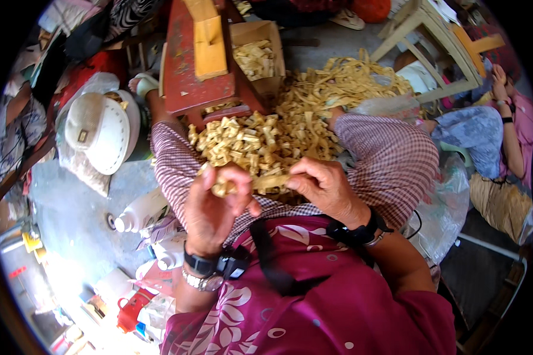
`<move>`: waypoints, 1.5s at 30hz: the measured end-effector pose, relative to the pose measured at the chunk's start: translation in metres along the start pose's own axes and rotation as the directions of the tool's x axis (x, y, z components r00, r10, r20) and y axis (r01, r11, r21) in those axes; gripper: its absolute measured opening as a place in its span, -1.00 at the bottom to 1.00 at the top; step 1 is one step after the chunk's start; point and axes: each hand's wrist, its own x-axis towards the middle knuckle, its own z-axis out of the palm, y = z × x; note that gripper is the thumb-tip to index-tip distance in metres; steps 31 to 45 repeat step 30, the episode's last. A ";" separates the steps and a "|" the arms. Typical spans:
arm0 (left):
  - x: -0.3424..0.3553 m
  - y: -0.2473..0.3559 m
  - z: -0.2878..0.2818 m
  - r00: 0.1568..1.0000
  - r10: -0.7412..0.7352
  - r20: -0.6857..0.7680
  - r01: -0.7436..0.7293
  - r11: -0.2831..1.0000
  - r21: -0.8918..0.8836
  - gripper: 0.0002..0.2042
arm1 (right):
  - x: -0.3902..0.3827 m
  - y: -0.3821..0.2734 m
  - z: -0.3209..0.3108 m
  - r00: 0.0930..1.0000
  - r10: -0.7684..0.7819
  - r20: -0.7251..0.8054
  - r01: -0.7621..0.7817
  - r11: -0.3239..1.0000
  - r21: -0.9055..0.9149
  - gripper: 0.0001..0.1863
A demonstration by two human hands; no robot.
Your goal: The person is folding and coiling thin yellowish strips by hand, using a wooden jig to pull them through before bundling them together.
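A flat pale-yellow strip (270,181), perhaps a dried plant strip, stretches between my hands above my lap. My left hand (213,207) has its fingers curled round a small folded bundle at one end of it. At the other end, my right hand (328,186) pinches the strip between thumb and forefinger. Just beyond both hands lies a heap of small folded yellow bundles (249,139), spread between my legs. Farther off to the right, long loose yellow strips (361,77) are piled on the floor.
A red wooden bench (189,77) with a yellow wooden block (211,50) stands ahead, beside a cardboard box (272,35) of bundles. White hats (103,127) and a white bottle (139,213) are at left. A wooden stool (423,53) and another person's arm (511,139) are at right.
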 end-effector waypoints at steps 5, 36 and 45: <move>0.012 -0.006 0.007 0.971 0.040 -0.235 0.060 0.914 0.402 -0.47 | 0.007 0.010 0.002 0.998 -0.069 0.000 0.069 0.997 -0.046 -0.85; 0.036 0.054 -0.008 0.965 0.194 -0.178 -0.151 0.962 0.229 -0.96 | 0.077 -0.035 -0.014 0.953 0.045 0.301 -0.060 0.997 0.042 -0.67; 0.036 0.054 -0.008 0.965 0.194 -0.178 -0.151 0.962 0.229 -0.96 | 0.077 -0.035 -0.014 0.953 0.045 0.301 -0.060 0.997 0.042 -0.67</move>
